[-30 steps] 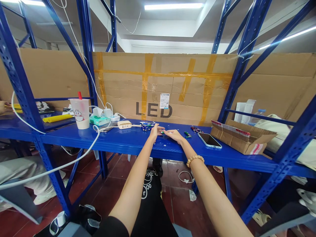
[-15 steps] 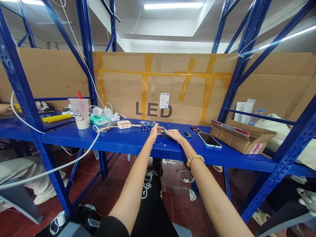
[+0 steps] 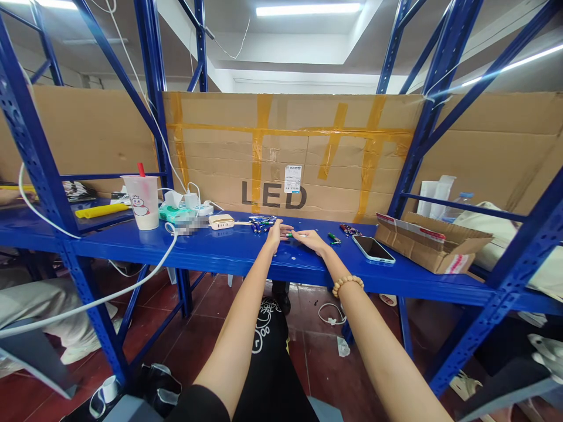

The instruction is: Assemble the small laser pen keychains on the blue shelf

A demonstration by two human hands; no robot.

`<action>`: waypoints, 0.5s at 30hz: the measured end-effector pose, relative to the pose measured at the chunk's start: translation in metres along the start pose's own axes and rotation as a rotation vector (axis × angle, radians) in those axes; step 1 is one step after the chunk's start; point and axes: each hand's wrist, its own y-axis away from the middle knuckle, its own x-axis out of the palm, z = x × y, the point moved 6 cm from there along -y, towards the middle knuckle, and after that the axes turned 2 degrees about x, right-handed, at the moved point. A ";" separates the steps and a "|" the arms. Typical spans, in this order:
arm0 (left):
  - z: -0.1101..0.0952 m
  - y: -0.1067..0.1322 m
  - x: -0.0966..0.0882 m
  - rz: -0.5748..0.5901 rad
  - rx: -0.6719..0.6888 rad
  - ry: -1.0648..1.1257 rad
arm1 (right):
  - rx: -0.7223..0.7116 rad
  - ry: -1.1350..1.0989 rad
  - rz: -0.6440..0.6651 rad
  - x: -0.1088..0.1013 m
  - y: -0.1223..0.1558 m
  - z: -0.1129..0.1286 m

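Above the blue shelf table (image 3: 220, 249), my left hand (image 3: 277, 233) and my right hand (image 3: 310, 239) are close together with fingertips almost meeting. Between them lies a slim green pen-like piece (image 3: 290, 235), pinched by both hands; much of it is hidden by the fingers. Just beyond my left hand is a pile of slim blue pen-like pieces (image 3: 260, 224). To the right of my right hand lie a few green pieces (image 3: 334, 239), and behind those a heap of dark red ones (image 3: 349, 230).
At right are a phone (image 3: 373, 249) and an opened cardboard box (image 3: 433, 243). On the left stand a cup with a red straw (image 3: 143, 202), a tissue pack (image 3: 176, 214) and a cream-coloured device (image 3: 221, 221). A white cable (image 3: 118, 298) crosses the front left; cardboard panels close the back.
My hands and the piece between them have hardly moved. The piles on the table look the same.
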 end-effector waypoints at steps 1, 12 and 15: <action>0.000 0.000 0.000 -0.001 -0.001 -0.001 | 0.000 -0.001 0.000 0.000 0.000 0.000; 0.003 -0.003 0.001 0.007 -0.033 -0.015 | 0.002 -0.004 -0.025 -0.002 0.001 0.000; 0.003 -0.004 0.001 0.012 -0.035 -0.017 | 0.011 -0.002 -0.019 -0.001 0.000 0.000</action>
